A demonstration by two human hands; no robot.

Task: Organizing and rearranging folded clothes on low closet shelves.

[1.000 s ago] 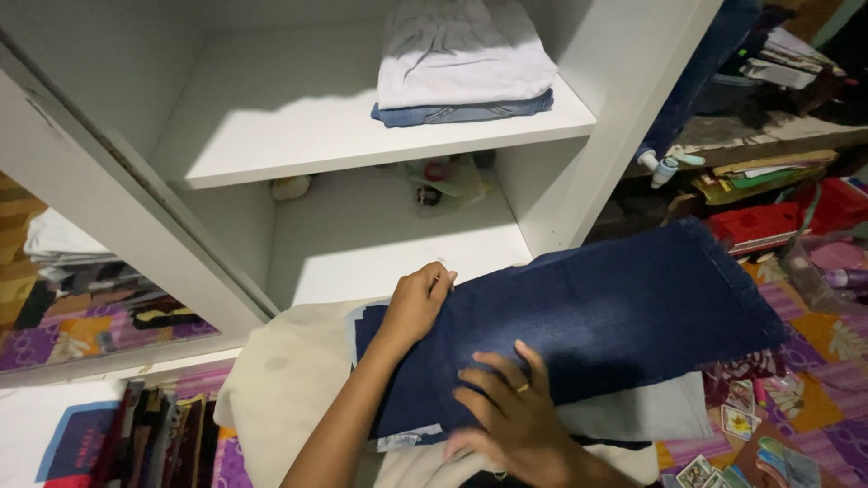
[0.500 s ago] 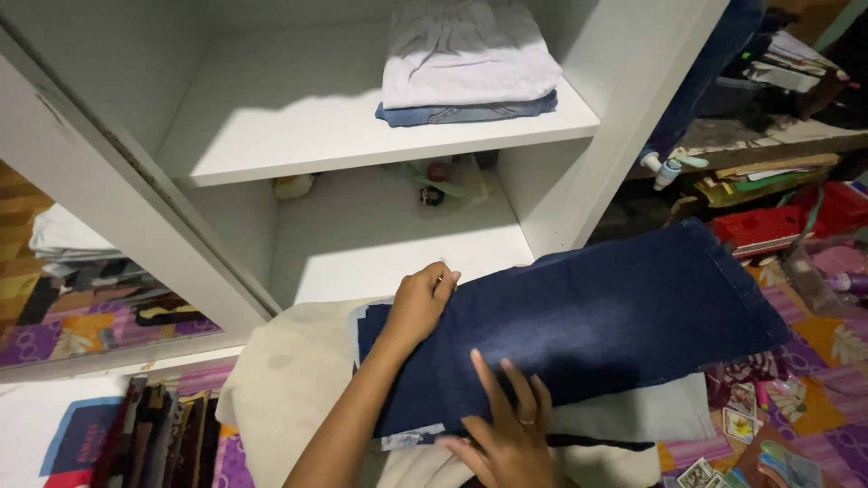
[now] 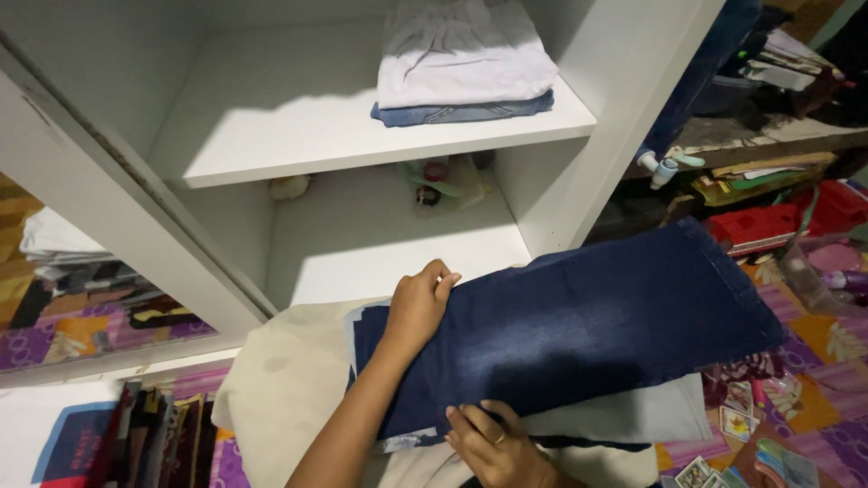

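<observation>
The left hand [image 3: 418, 305] lies flat, fingers together, on the far edge of the folded dark blue jeans [image 3: 579, 325]. The right hand [image 3: 493, 443] curls over their near edge, fingers gripping it. The jeans rest on cream cloth [image 3: 289, 380] beneath both hands.

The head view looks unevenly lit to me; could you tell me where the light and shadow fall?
Head view: bright light on the white shelf and the white folded cloth; the shelf shades the compartment below; dark jeans dim but sharp; right edge clutter murky.
</observation>
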